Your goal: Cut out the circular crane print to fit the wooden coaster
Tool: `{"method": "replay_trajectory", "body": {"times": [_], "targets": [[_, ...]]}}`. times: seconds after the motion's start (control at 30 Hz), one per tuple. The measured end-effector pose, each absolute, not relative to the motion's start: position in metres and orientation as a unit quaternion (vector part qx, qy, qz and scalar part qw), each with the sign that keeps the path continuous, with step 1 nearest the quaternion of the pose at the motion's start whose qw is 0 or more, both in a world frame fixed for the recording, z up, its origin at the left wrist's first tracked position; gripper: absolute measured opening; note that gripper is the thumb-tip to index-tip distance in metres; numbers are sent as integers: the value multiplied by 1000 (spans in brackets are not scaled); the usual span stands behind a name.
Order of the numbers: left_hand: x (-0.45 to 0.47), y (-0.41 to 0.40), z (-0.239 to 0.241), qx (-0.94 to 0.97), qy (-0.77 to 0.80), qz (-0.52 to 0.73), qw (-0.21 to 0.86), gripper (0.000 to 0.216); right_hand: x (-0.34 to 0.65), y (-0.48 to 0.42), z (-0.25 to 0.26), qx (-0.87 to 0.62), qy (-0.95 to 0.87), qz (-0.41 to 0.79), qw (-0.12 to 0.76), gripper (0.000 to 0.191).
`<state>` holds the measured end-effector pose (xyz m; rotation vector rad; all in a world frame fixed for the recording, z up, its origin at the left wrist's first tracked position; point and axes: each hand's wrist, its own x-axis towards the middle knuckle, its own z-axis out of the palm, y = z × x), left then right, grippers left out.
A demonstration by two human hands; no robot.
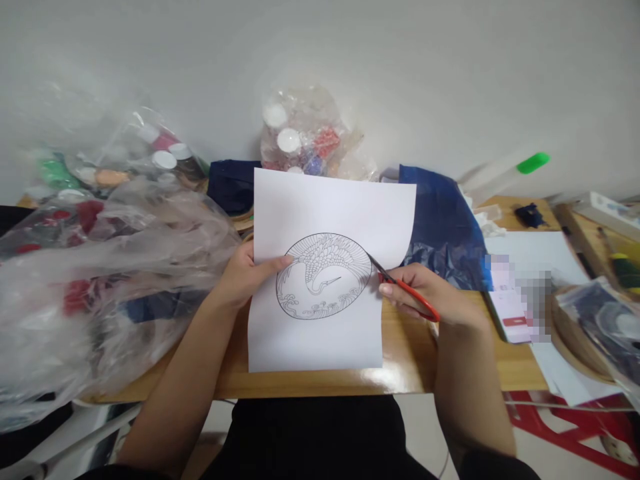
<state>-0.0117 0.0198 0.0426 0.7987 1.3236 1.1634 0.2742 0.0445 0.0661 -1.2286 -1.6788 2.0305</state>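
Note:
A white sheet of paper (320, 347) is held up over the wooden table, printed with a round line drawing of a crane (325, 277) above waves. My left hand (249, 272) grips its left edge, thumb on the front and the other fingers hidden behind. In my right hand (420, 290) is a pair of scissors (417, 300) with red handles. Their dark blades reach into the paper from the right and meet the circle's outline at its upper right. A cut runs in from the right edge, and the paper above it bends away from the part below.
Clear plastic bags (165, 247) with jars and coloured items crowd the left of the table (410, 360). Another bag of jars (305, 137) stands at the back. Dark blue plastic (440, 213) lies behind my right hand. Farther right are a phone (515, 313), white sheets and a round wooden hoop (575, 333).

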Motion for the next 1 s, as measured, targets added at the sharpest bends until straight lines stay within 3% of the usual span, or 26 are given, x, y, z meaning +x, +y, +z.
{"method": "replay_trajectory", "body": {"times": [1.0], "targets": [[-14,21,42,360,552,484,576,32,272,44,69,-407,-570,699,145,53]]}}
